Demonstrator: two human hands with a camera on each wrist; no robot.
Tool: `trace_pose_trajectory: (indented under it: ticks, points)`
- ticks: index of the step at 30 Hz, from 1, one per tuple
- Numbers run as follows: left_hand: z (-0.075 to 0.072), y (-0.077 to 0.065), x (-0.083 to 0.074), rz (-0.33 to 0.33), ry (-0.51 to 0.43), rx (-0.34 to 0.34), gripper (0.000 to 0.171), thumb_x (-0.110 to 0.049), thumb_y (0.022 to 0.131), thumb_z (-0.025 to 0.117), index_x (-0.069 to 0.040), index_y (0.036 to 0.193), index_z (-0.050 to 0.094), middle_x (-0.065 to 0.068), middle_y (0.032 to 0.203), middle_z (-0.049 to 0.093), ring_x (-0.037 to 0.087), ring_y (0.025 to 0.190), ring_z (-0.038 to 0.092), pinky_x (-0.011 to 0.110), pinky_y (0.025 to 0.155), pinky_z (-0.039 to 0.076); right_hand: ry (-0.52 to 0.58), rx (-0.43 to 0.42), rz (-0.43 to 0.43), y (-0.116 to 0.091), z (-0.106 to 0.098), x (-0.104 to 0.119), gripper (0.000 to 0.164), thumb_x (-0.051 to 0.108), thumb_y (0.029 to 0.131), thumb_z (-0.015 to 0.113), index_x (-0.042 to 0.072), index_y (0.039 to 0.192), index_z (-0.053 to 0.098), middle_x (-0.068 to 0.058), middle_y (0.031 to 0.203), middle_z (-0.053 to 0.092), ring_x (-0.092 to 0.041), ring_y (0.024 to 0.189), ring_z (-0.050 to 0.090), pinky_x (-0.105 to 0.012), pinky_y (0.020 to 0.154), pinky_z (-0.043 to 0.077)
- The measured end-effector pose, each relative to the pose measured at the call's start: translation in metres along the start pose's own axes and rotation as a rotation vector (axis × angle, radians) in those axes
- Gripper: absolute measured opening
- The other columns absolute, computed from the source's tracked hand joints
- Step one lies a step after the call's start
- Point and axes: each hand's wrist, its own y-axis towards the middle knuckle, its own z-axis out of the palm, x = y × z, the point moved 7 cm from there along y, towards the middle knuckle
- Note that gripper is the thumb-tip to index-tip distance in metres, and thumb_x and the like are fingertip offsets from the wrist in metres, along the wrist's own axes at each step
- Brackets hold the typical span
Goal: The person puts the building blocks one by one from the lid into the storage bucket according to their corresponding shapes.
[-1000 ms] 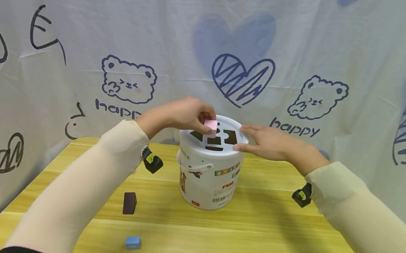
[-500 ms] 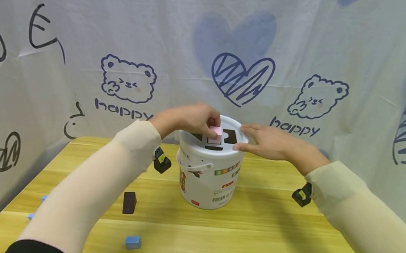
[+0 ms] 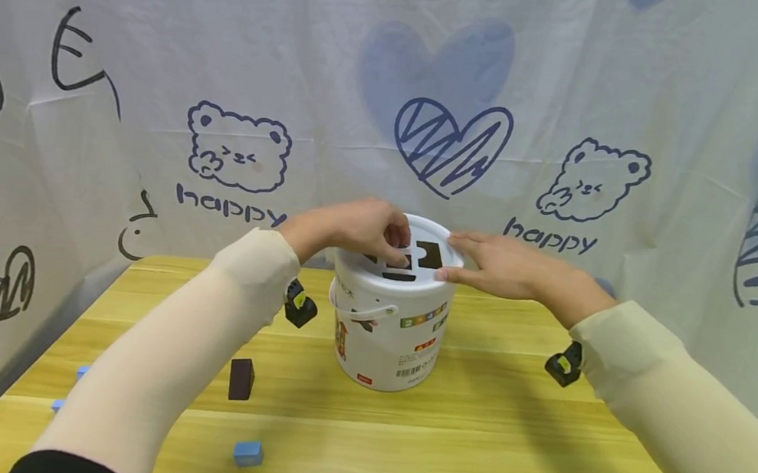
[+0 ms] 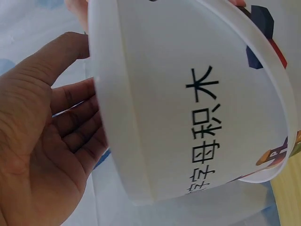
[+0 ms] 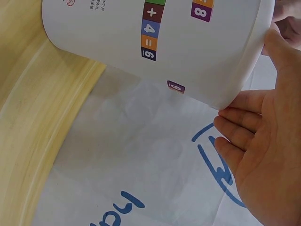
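Note:
A white bucket point(image 3: 385, 337) with printed pictures stands on the wooden table. Its white lid point(image 3: 431, 230) has dark shaped holes. Over the lid's left side is my left hand point(image 3: 369, 226), its thumb at the edge of the front square hole and its fingers loosely bent. No block shows between them; the fingertips are partly hidden behind the bucket's rim in the left wrist view. My right hand point(image 3: 504, 266) rests against the lid's right edge, thumb in front and fingers behind, nearly straight. In the right wrist view its fingers point(image 5: 240, 127) touch the rim.
A dark brown block point(image 3: 241, 379) lies left of the bucket, and a blue block point(image 3: 248, 453) sits nearer the front. Two more blue pieces show partly beside the left sleeve point(image 3: 157, 367). A patterned cloth point(image 3: 355, 72) hangs behind the table point(image 3: 480, 463).
My left hand moved right and slightly down with a pink block to the front square hole; the block is now out of sight. The right hand has stayed put.

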Motion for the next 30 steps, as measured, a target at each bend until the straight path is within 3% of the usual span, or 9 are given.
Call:
trace_pose_trajectory:
  ticks: [10, 18, 30]
  points:
    - [-0.011, -0.014, -0.007, 0.072, 0.047, -0.068, 0.053, -0.039, 0.088, 0.072, -0.008, 0.129, 0.061, 0.006, 0.123, 0.062, 0.021, 0.115, 0.055, 0.036, 0.101, 0.044, 0.01, 0.002, 0.005, 0.001, 0.001, -0.001, 0.099, 0.082, 0.085, 0.037, 0.012, 0.154, 0.031, -0.012, 0.157, 0.029, -0.039, 0.138, 0.035, -0.059, 0.112, 0.026]
    - [-0.011, -0.038, -0.008, 0.101, 0.044, -0.116, 0.056, -0.041, 0.088, 0.071, -0.01, 0.133, 0.059, 0.005, 0.128, 0.06, 0.023, 0.119, 0.053, 0.04, 0.102, 0.044, 0.0, -0.01, -0.008, 0.0, 0.001, -0.001, 0.098, 0.081, 0.086, 0.036, 0.012, 0.154, 0.031, -0.012, 0.157, 0.03, -0.039, 0.138, 0.035, -0.058, 0.112, 0.026]
    - [0.002, -0.073, -0.007, 0.166, 0.03, -0.145, 0.059, -0.042, 0.088, 0.071, -0.009, 0.135, 0.058, 0.005, 0.129, 0.061, 0.023, 0.117, 0.057, 0.042, 0.102, 0.045, 0.003, -0.007, -0.01, -0.001, 0.0, 0.001, 0.098, 0.08, 0.086, 0.037, 0.01, 0.154, 0.031, -0.014, 0.157, 0.03, -0.04, 0.138, 0.034, -0.058, 0.112, 0.025]
